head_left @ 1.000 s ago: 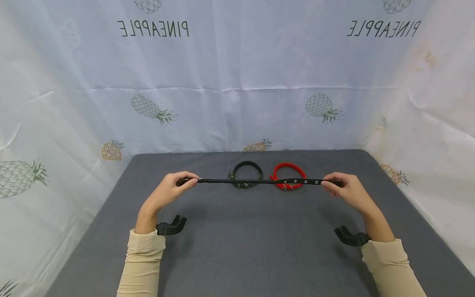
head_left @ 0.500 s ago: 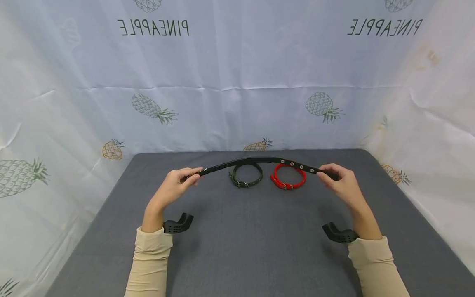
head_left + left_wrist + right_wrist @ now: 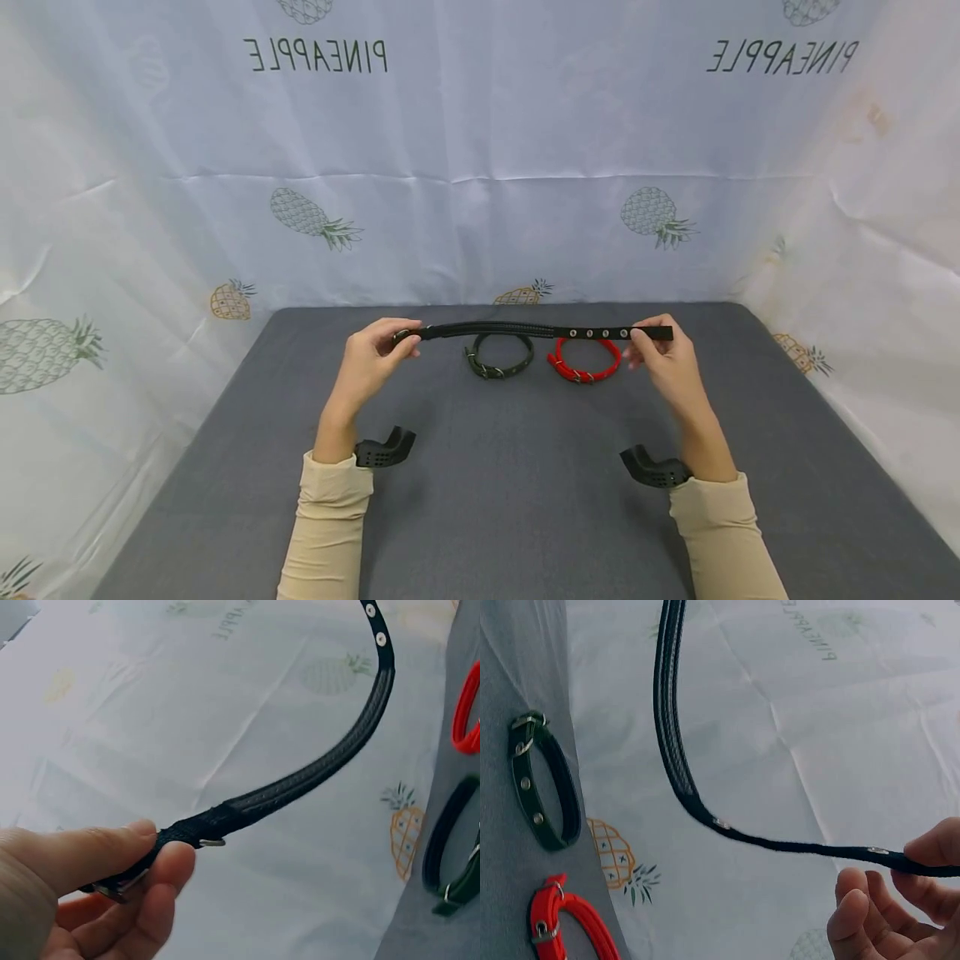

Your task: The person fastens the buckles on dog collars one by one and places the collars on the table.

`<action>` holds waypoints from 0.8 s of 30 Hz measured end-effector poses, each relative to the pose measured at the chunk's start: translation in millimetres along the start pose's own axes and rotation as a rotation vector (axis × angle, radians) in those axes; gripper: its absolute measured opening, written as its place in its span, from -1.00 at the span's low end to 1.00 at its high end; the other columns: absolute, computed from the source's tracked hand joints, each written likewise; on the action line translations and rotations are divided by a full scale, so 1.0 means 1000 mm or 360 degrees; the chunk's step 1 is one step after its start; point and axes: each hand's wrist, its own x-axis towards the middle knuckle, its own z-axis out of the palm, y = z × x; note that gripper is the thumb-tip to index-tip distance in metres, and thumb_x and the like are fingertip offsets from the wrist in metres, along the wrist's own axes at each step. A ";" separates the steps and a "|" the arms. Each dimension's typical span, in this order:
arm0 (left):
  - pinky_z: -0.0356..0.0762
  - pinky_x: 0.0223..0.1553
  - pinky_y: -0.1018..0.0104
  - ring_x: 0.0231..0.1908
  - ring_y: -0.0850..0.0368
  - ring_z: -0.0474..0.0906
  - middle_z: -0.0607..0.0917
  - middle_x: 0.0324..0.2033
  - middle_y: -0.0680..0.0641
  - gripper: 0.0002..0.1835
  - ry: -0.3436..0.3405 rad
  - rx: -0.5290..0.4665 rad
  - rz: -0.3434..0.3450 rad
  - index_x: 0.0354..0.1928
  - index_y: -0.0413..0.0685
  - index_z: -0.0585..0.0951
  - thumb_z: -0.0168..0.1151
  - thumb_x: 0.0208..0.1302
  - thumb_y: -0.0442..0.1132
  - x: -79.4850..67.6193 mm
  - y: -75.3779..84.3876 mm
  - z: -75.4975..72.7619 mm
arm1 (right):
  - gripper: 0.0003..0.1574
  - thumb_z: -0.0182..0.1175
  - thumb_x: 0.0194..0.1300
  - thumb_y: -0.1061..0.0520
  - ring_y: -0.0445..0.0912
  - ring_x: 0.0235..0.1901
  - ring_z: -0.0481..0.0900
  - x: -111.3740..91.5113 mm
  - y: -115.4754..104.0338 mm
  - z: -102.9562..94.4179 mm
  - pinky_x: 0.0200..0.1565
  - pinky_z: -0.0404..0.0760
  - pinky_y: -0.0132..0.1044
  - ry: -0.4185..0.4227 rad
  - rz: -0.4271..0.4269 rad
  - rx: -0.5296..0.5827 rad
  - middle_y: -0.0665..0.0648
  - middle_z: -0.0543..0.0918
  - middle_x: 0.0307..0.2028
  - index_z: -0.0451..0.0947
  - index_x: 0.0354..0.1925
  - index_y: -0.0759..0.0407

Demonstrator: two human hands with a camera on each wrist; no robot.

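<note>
A black collar (image 3: 495,328) with metal eyelets is stretched between both hands, raised over the table and bowed slightly upward. My left hand (image 3: 369,357) pinches its buckle end between thumb and fingers; a metal ring (image 3: 213,842) shows just beyond the fingertips in the left wrist view. The right hand (image 3: 666,358) pinches the eyelet end with thumb and index finger, the tip sticking out past them. Behind the held collar lie a dark green collar (image 3: 499,372) and a red collar (image 3: 585,376), each buckled into a loop. The held collar overlaps their far edges in the head view.
Both loops lie near the back of the grey table (image 3: 517,483). A white curtain (image 3: 480,242) printed with pineapples hangs behind the table and along its sides. Black wrist mounts (image 3: 386,447) sit on both forearms beside beige sleeves (image 3: 330,525).
Both hands have moved inward and away from me. The taut black collar has slackened into a bow, and its face has turned toward the head camera. The two loops lie still.
</note>
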 end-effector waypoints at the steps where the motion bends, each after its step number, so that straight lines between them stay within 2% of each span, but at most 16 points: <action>1: 0.47 -0.39 0.55 -0.44 0.52 0.57 0.71 -0.17 -0.23 -0.70 0.0009 -0.0021 0.0012 0.03 -0.20 0.65 0.26 0.27 -0.31 0.000 0.001 0.002 | -0.88 -0.02 0.46 0.25 -0.36 -0.53 0.55 0.000 -0.001 0.002 -0.45 0.57 -0.49 -0.0006 0.0011 0.0029 -0.26 0.57 -0.47 0.34 -0.15 0.33; 3: 0.45 -0.39 0.56 -0.46 0.56 0.50 0.72 -0.23 -0.24 -0.69 0.0027 -0.0062 0.0032 0.04 -0.21 0.64 0.27 0.25 -0.34 0.001 0.004 0.005 | -0.89 -0.02 0.46 0.25 -0.39 -0.50 0.57 0.000 -0.002 0.006 -0.44 0.57 -0.50 -0.0013 0.0007 0.0082 -0.27 0.60 -0.35 0.34 -0.14 0.31; 7: 0.42 -0.38 0.56 -0.43 0.42 0.53 0.71 -0.24 -0.25 -0.65 -0.0002 -0.0132 0.0028 0.08 -0.23 0.60 0.26 0.25 -0.38 0.002 0.008 0.011 | -0.90 0.01 0.44 0.26 -0.41 -0.45 0.62 -0.001 -0.002 0.014 -0.41 0.58 -0.52 -0.0041 -0.0044 0.0174 -0.30 0.64 -0.16 0.35 -0.14 0.30; 10: 0.45 -0.34 0.56 -0.34 0.28 0.64 0.69 -0.12 -0.26 -0.63 -0.0065 -0.0167 0.0008 0.12 -0.25 0.57 0.24 0.27 -0.38 0.002 0.010 0.016 | -0.96 0.08 0.39 0.28 -0.40 -0.44 0.65 -0.002 -0.004 0.021 -0.37 0.62 -0.50 -0.0060 -0.0050 0.0214 -0.32 0.69 -0.17 0.39 -0.21 0.24; 13: 0.52 -0.29 0.56 -0.27 0.16 0.70 0.67 -0.03 -0.27 -0.62 -0.0113 -0.0187 0.0003 0.14 -0.26 0.55 0.23 0.28 -0.38 0.002 0.013 0.020 | -0.92 0.15 0.34 0.31 -0.40 -0.43 0.66 -0.002 -0.006 0.028 -0.34 0.66 -0.49 -0.0089 -0.0034 0.0196 -0.34 0.70 -0.21 0.41 -0.23 0.28; 18: 0.56 -0.28 0.56 -0.31 0.27 0.68 0.71 -0.09 -0.25 -0.64 -0.0117 -0.0214 0.0030 0.10 -0.24 0.57 0.26 0.24 -0.39 0.004 0.016 0.026 | -0.71 0.21 0.28 0.34 -0.39 -0.44 0.65 -0.001 -0.012 0.040 -0.34 0.67 -0.51 -0.0149 -0.0030 0.0152 -0.34 0.67 -0.29 0.39 -0.09 0.49; 21: 0.57 -0.27 0.56 -0.34 0.40 0.64 0.72 -0.11 -0.25 -0.65 -0.0120 -0.0263 0.0039 0.07 -0.24 0.59 0.28 0.22 -0.39 0.005 0.019 0.030 | -0.65 0.22 0.25 0.36 -0.37 -0.45 0.64 0.001 -0.014 0.046 -0.34 0.67 -0.48 -0.0182 -0.0036 0.0109 -0.34 0.63 -0.32 0.42 -0.03 0.52; 24: 0.60 -0.25 0.54 -0.34 0.44 0.64 0.73 -0.13 -0.26 -0.66 -0.0122 -0.0295 0.0071 0.04 -0.25 0.61 0.31 0.19 -0.40 0.005 0.021 0.034 | -0.65 0.25 0.22 0.36 -0.35 -0.46 0.63 0.002 -0.017 0.052 -0.35 0.67 -0.43 -0.0236 -0.0044 0.0061 -0.32 0.60 -0.33 0.47 -0.03 0.49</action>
